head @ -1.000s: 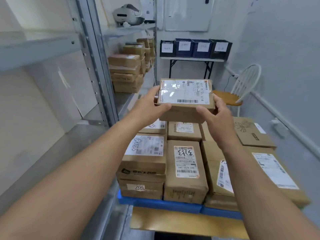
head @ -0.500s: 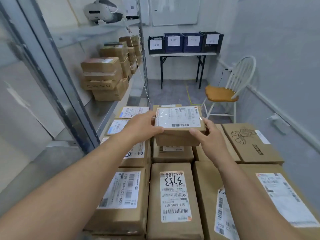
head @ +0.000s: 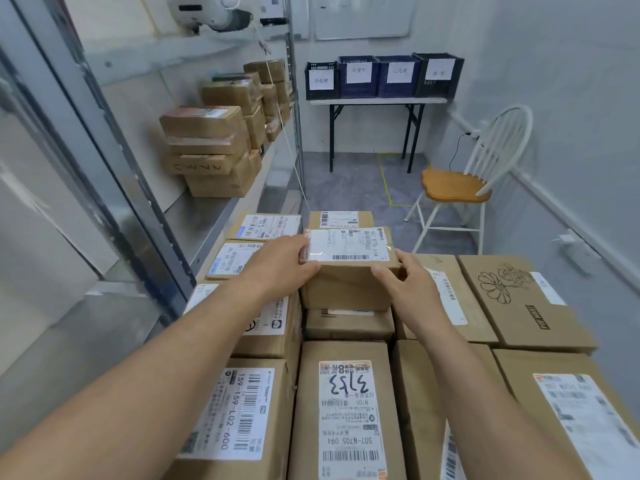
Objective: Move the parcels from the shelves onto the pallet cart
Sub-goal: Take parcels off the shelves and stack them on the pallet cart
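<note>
A small brown parcel (head: 349, 285) with a white label sits on top of another box in the middle of the parcel stack. My left hand (head: 280, 263) grips its left side and my right hand (head: 403, 284) grips its right front corner. Around it lie several labelled cardboard parcels, one marked 3153 (head: 346, 410) nearest me. The pallet cart beneath them is hidden. More parcels (head: 211, 150) are stacked on the metal shelf (head: 207, 223) at the left.
A steel shelf post (head: 114, 174) stands close on the left. A white chair with a wooden seat (head: 457, 188) is beyond the stack on the right. At the back, a folding table (head: 377, 102) carries labelled crates. The grey floor between is open.
My hands carried the small parcel down and forward from chest height onto the stack. The view moved closer to the parcels and tilted over them.
</note>
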### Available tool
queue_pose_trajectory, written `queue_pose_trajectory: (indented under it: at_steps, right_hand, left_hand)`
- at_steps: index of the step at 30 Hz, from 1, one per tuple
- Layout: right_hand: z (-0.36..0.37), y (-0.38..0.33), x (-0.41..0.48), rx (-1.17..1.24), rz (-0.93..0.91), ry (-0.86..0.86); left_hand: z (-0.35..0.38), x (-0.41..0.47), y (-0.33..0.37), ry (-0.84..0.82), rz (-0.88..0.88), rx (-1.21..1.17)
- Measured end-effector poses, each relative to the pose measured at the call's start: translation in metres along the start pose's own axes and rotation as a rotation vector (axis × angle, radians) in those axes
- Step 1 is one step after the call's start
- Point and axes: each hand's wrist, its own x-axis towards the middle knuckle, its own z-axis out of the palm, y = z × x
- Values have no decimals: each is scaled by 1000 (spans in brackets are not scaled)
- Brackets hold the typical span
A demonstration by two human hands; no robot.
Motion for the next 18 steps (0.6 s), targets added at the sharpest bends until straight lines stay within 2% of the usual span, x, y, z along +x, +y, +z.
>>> queue_pose_trajectory:
  at_steps: [6, 15, 18]
  right_hand:
    - [4, -2, 6, -35, -12, -23]
    - [0, -9, 4, -69, -9, -58]
    - [-4, -15, 3, -190, -49, -32]
  left_hand:
    - [1, 1, -1, 22, -9, 3]
    - [0, -3, 2, -32, -55, 25]
    - [-1, -8, 3, -30, -62, 24]
